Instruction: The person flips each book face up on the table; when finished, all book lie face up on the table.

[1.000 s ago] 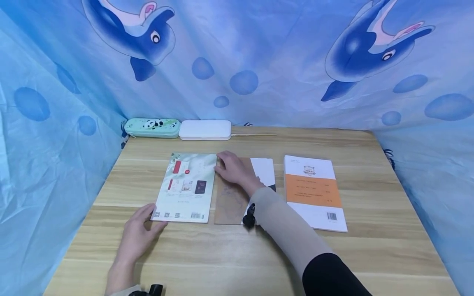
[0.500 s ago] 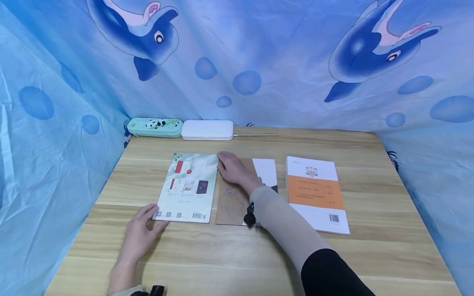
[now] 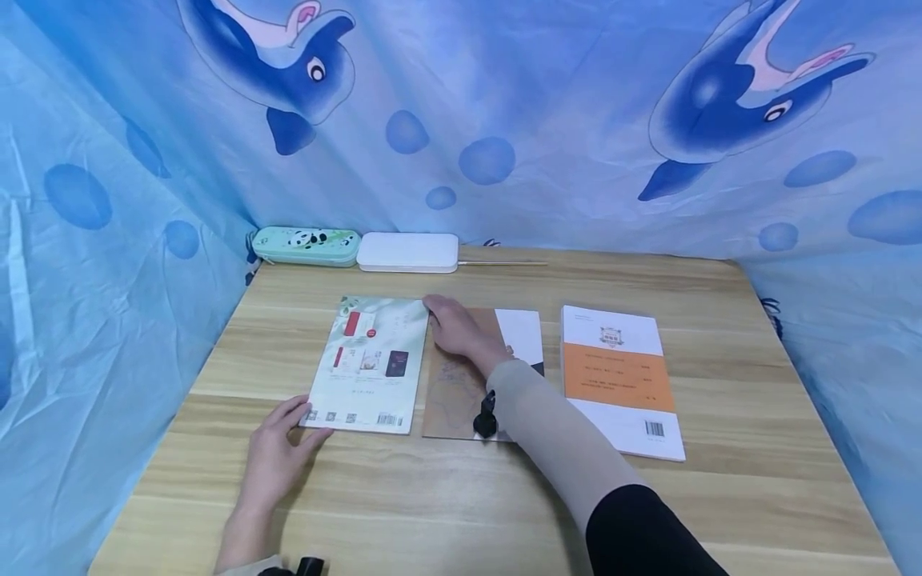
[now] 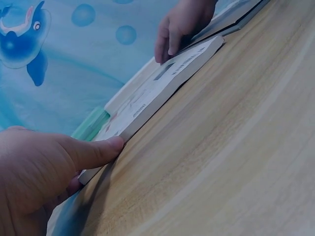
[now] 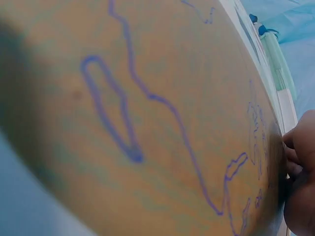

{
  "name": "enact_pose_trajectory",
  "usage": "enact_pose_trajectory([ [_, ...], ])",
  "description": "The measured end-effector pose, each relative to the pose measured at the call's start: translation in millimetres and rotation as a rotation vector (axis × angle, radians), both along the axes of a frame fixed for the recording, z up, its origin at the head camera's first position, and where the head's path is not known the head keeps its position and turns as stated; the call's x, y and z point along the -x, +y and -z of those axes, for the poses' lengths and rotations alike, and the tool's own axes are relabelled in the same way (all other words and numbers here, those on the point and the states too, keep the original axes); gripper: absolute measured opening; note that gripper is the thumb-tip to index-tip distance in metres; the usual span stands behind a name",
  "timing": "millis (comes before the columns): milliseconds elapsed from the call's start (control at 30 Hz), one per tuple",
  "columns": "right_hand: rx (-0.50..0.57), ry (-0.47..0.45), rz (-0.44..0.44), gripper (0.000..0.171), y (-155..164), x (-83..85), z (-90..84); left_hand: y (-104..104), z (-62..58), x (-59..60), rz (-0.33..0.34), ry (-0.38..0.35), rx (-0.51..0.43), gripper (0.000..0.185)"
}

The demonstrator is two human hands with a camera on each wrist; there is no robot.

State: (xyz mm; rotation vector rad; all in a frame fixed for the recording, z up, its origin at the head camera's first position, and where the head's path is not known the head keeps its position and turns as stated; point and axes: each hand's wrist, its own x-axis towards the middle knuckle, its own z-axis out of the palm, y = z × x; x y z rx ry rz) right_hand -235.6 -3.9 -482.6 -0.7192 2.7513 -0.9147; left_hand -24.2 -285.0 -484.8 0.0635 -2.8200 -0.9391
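In the head view a pale green book (image 3: 367, 364) lies flat on the table, small pictures and a barcode on its upper cover. My left hand (image 3: 277, 448) holds its near left corner, with the thumb along the near edge and the fingers at the left side. The left wrist view shows that thumb (image 4: 101, 151) against the book's edge. At the far right corner of the same book, my right hand (image 3: 461, 330) grips with its fingertips. The right forearm crosses a brown-and-white book (image 3: 450, 392), covering part of it. Blue lines mark its brown cover (image 5: 162, 98) in the right wrist view.
A white-and-orange book (image 3: 618, 376) lies to the right on the wooden table (image 3: 403, 504). Along the back stand a green panda pencil case (image 3: 307, 245), a white box (image 3: 408, 252) and a thin rod (image 3: 503, 263). A blue dolphin-print curtain (image 3: 547, 216) surrounds the table.
Everything in the head view has shifted slightly to the right together. Both hands stay at the same corners of the pale green book, which keeps its place beside the brown-and-white one.
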Motion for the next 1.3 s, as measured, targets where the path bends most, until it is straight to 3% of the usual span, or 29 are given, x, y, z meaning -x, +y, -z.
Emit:
enact_pose_trajectory([
  [267,0.163,-0.068,0.064,0.045,2,1.5,-0.5,5,1.2,0.2,-0.067,-0.007,-0.048,0.06],
  [467,0.229,-0.009,0.072,0.046,5,3.7,-2.7,9,3.7,-0.8,-0.108,0.02,-0.068,0.058],
  [833,0.121,0.124,0.035,0.043,10,6.7,-5.2,1,4.7,-2.5,-0.056,-0.011,-0.081,0.063],
  [1033,0.2,0.204,-0.003,0.036,17,5.1,-4.4,-1,2.9,-4.4,-0.063,-0.012,-0.076,0.065],
  [1167,0.256,0.218,0.023,0.034,19,5.7,-1.7,-1,1.2,-5.3,-0.037,0.007,-0.051,0.068],
  [1300,0.32,0.217,0.053,0.031,19,7.5,-1.3,-2,1.5,-3.4,-0.047,0.047,-0.04,0.052],
])
